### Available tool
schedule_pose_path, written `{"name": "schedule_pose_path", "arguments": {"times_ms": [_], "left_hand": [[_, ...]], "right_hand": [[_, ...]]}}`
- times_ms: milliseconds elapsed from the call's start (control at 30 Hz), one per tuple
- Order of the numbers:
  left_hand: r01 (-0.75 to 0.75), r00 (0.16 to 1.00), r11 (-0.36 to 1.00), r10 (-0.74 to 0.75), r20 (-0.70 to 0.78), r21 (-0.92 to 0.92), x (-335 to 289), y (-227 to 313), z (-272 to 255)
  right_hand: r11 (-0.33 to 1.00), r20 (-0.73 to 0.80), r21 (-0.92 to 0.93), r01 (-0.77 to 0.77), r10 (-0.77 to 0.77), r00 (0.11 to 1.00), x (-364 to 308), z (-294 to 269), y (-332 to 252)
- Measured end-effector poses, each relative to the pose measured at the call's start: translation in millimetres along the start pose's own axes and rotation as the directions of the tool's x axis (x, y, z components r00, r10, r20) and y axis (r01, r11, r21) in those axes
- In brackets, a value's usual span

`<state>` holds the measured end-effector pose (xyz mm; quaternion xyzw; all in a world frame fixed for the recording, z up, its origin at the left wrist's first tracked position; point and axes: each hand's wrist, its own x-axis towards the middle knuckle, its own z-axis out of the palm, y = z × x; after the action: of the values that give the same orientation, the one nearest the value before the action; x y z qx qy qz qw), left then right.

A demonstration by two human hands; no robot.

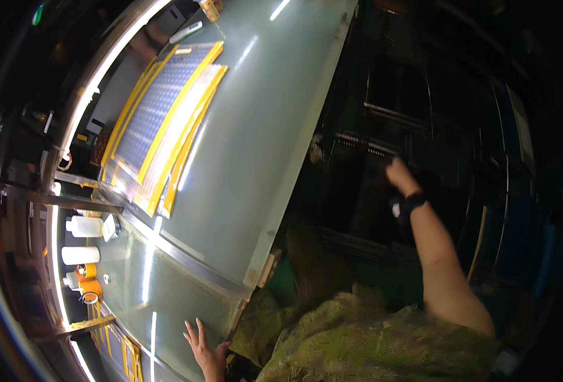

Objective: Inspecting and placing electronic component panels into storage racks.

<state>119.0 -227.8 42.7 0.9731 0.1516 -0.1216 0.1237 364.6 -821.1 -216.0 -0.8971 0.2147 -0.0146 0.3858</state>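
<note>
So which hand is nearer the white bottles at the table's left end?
Left. The left hand lies flat on the table, below and right of the white bottles. The right hand reaches into the dark rack, beyond the table's far edge.

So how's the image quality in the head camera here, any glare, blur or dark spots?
Head view: strong fisheye bending along the table edge; bright streaks of glare on its glossy top; the right half is very dark, so what the right hand reaches toward is hard to make out and slightly blurred; the left hand on the table is lit and fairly sharp.
</note>
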Motion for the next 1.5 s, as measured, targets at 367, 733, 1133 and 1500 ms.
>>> {"name": "schedule_pose_path", "arguments": {"times_ms": [367, 733, 1133, 1500], "left_hand": [[0.037, 0.997, 0.998, -0.033, -0.069, 0.056, -8.0, -12.4, -8.6], [0.001, 0.983, 1.0, 0.002, -0.185, 0.018, -18.0, -20.3, 0.5], [-0.098, 0.974, 0.994, 0.105, -0.201, 0.041, -4.1, -22.4, 10.5], [-0.073, 0.948, 0.995, 0.047, -0.315, -0.071, -27.1, -39.2, 13.1]], "right_hand": [[0.644, 0.232, 0.421, 0.638, -0.757, 0.611, -5.1, -109.5, -440.1], [0.563, 0.482, 0.821, -0.101, -0.586, 0.651, -3.8, 130.8, -747.3], [0.011, -0.384, 0.61, 0.792, -0.871, 0.308, 124.0, 205.5, -762.5], [0.37, 0.546, 0.836, -0.404, -0.503, 0.67, -67.9, -26.2, -419.9]]}}
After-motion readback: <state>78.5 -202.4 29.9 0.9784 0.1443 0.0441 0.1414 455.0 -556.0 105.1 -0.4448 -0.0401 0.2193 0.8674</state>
